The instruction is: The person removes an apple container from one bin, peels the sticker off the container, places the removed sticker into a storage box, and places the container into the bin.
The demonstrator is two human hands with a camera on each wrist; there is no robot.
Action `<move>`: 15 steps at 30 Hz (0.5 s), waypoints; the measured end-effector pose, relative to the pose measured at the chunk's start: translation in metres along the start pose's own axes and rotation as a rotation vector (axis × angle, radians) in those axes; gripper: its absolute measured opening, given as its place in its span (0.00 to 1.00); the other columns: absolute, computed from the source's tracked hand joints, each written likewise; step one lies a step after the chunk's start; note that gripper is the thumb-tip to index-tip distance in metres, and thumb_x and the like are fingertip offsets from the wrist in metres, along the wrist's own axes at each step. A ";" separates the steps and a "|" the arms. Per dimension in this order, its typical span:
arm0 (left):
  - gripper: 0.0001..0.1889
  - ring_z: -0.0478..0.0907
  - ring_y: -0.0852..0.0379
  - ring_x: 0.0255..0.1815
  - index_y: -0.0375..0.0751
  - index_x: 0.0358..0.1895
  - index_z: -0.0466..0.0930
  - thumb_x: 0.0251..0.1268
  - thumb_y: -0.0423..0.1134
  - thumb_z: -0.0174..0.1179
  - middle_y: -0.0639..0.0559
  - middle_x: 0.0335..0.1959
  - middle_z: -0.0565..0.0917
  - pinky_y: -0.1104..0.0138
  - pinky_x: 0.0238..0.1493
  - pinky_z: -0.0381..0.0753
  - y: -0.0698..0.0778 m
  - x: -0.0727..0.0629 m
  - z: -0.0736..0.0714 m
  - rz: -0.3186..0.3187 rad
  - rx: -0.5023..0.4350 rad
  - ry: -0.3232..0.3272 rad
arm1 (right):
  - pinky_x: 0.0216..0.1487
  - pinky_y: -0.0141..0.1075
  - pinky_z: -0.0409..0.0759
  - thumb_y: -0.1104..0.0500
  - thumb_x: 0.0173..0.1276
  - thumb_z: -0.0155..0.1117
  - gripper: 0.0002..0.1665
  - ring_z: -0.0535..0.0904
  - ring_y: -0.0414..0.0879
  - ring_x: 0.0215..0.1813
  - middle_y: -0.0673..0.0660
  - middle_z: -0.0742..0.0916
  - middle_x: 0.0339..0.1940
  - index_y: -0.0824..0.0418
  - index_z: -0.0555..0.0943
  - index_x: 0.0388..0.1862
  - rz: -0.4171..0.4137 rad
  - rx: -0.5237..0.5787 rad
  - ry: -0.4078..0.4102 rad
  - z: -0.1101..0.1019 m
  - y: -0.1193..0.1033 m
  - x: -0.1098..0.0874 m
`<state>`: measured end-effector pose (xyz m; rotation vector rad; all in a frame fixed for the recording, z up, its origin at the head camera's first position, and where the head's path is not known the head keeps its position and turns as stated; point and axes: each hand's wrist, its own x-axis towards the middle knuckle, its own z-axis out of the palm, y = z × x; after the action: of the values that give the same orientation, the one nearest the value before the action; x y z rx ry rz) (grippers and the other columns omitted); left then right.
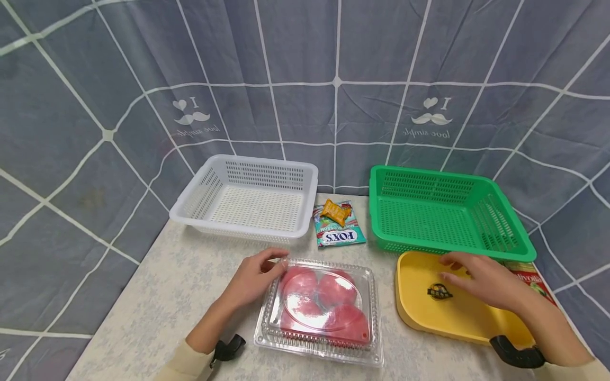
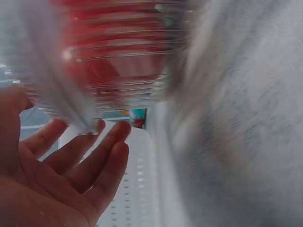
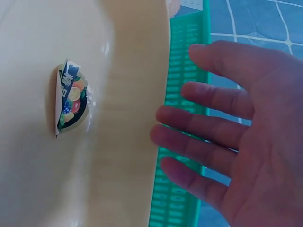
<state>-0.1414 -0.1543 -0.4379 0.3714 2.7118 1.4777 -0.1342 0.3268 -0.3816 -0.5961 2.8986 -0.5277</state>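
Observation:
A clear plastic clamshell box (image 1: 324, 312) lies on the table with several round red items inside, their kind blurred by the lid's glare. My left hand (image 1: 254, 278) is at its upper left corner, fingers loosely bent. In the left wrist view those fingers (image 2: 106, 156) spread beside the box's ridged wall (image 2: 123, 61); whether they touch it I cannot tell. Over a yellow tray (image 1: 414, 309) hovers my right hand (image 1: 481, 278), holding nothing. The right wrist view shows its fingers (image 3: 203, 123) apart, near the tray's rim. A fruit-printed label (image 3: 72, 99) sits on the tray's floor.
Behind the box stands a white basket (image 1: 257, 230); a green basket (image 1: 452, 248) is at the back right. Between them a teal Fox's packet (image 1: 339, 237) carries a small orange packet (image 1: 335, 212). A red packet (image 1: 531, 278) is partly hidden behind the right hand.

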 end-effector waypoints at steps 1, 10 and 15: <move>0.14 0.82 0.64 0.40 0.60 0.52 0.80 0.65 0.53 0.61 0.59 0.49 0.83 0.59 0.45 0.78 0.002 -0.001 -0.002 0.006 0.019 0.003 | 0.45 0.51 0.78 0.44 0.68 0.62 0.24 0.80 0.52 0.47 0.53 0.84 0.47 0.60 0.80 0.53 0.001 -0.003 0.014 0.000 -0.001 -0.002; 0.13 0.83 0.60 0.41 0.52 0.52 0.81 0.65 0.43 0.62 0.60 0.44 0.85 0.58 0.39 0.81 0.016 -0.011 -0.019 0.188 0.135 0.150 | 0.44 0.57 0.76 0.40 0.67 0.62 0.29 0.79 0.59 0.50 0.59 0.83 0.51 0.59 0.78 0.57 0.010 -0.022 0.113 -0.008 -0.016 -0.011; 0.15 0.81 0.53 0.47 0.44 0.52 0.82 0.61 0.38 0.63 0.55 0.50 0.83 0.58 0.44 0.80 0.023 -0.011 -0.032 0.434 0.280 0.302 | 0.47 0.60 0.74 0.43 0.67 0.63 0.28 0.76 0.62 0.54 0.61 0.81 0.55 0.59 0.77 0.58 -0.010 -0.036 0.195 -0.010 -0.024 -0.013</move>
<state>-0.1311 -0.1707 -0.4019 0.8609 3.2500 1.3177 -0.1155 0.3144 -0.3629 -0.5960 3.0959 -0.5652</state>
